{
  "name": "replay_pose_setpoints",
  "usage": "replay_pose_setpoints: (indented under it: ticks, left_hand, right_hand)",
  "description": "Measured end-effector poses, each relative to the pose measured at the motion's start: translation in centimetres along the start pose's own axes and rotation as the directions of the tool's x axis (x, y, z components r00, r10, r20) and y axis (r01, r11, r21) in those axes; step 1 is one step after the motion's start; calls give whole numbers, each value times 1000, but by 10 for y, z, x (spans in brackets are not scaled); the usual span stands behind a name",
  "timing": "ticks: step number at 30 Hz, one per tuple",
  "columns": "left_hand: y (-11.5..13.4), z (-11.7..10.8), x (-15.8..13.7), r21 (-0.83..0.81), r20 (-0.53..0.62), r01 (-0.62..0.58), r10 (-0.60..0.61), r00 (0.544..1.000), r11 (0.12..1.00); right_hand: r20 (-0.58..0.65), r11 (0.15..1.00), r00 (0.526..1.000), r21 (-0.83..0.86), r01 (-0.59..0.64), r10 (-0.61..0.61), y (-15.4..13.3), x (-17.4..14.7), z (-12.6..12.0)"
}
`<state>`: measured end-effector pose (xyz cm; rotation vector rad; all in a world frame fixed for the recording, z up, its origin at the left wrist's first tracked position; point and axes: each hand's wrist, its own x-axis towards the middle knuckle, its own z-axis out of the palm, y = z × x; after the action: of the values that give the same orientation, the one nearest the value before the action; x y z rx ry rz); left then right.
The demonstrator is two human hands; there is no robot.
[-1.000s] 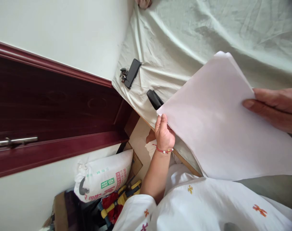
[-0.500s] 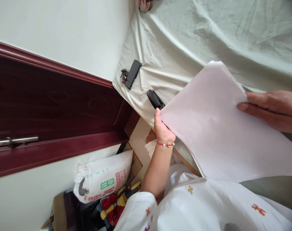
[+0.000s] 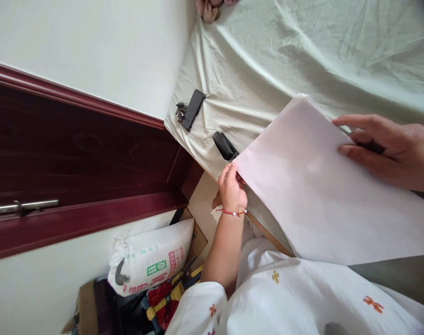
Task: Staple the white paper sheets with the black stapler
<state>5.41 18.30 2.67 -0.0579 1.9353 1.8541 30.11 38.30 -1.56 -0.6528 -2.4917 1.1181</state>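
A stack of white paper (image 3: 319, 195) slants over the edge of the cloth-covered surface, partly over my lap. My left hand (image 3: 232, 186), with a red beaded bracelet at the wrist, has its fingers closed at the stack's left corner. On the far edge, my right hand (image 3: 393, 149) grips the paper with its thumb on top and its index finger stretched along the rim. Just beyond the left fingertips lies a black stapler (image 3: 225, 145), its near end close to the paper corner.
A black phone (image 3: 193, 109) and a small bunch of keys (image 3: 180, 112) lie on the pale green cloth (image 3: 257, 70). A dark red door (image 3: 75, 149) stands at left. Below it are a white printed sack (image 3: 152, 256) and a yellow-and-blue object (image 3: 166, 300).
My left hand has turned from thumb-up to fingers curled over the paper corner. The right hand's index finger has lifted and spread away from the thumb.
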Motion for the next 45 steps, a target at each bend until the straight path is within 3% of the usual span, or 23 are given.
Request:
replay_pose_setpoints:
  ticks: [5, 8, 11, 14, 17, 23, 29, 38, 45]
  left_hand:
    - [5, -5, 8, 156, -5, 58, -58, 998, 986]
    - [10, 0, 16, 172, -62, 161, -153, 986, 972]
    - [12, 1, 23, 171, -104, 217, -202, 974, 961]
    - [13, 0, 28, 165, -120, 238, -220, 968, 957]
    - [13, -1, 28, 173, -118, 212, -193, 974, 962]
    - [12, 1, 27, 248, -220, 60, -4, 975, 967]
    - [9, -4, 36, 261, -243, 54, 12, 970, 964]
    - [5, -13, 39, 181, -107, -43, 64, 992, 983]
    - [6, -26, 37, 252, -165, -32, 75, 983, 967]
  right_hand:
    - [-1, 1000, 1000, -5, -9, 9, 1, 0, 1]
    - [83, 987, 985, -40, 158, -154, 5, 1, 2]
    - [133, 937, 933, -61, 345, -335, 10, 1, 3]
    - [133, 925, 921, -47, 376, -367, 13, 1, 5]
    - [121, 929, 923, -22, 370, -365, 14, 1, 5]
    - [149, 935, 928, -40, 351, -342, 12, 0, 1]
    - [99, 919, 915, -7, 395, -392, 1, 4, 0]
    - [119, 914, 907, 4, 406, -404, 1, 4, 2]
    - [92, 893, 893, -62, 446, -440, 2, 4, 3]
